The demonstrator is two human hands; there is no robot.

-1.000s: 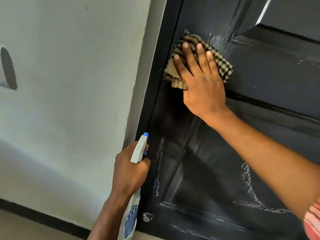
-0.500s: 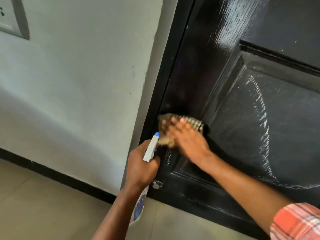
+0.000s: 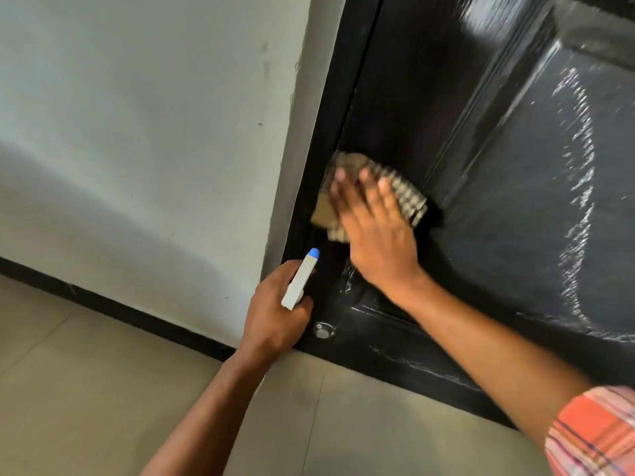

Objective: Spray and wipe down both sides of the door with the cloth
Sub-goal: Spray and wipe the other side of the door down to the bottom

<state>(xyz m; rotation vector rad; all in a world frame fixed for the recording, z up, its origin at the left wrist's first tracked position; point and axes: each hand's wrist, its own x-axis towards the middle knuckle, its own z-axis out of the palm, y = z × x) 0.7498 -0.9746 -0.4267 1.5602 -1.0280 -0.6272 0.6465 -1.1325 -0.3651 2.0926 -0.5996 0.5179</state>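
Pale wall (image 3: 137,115), black door (image 3: 515,166), metal stopper (image 3: 323,330)

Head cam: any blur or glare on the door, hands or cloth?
Head view: motion blur smears the right hand and the checked cloth it presses on the door; bright glare washes the door's glossy top; wet streaks glint on the panel; left hand and spray bottle stay fairly sharp.

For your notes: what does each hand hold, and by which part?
The left hand grips the spray bottle by its neck; right hand presses the cloth flat.
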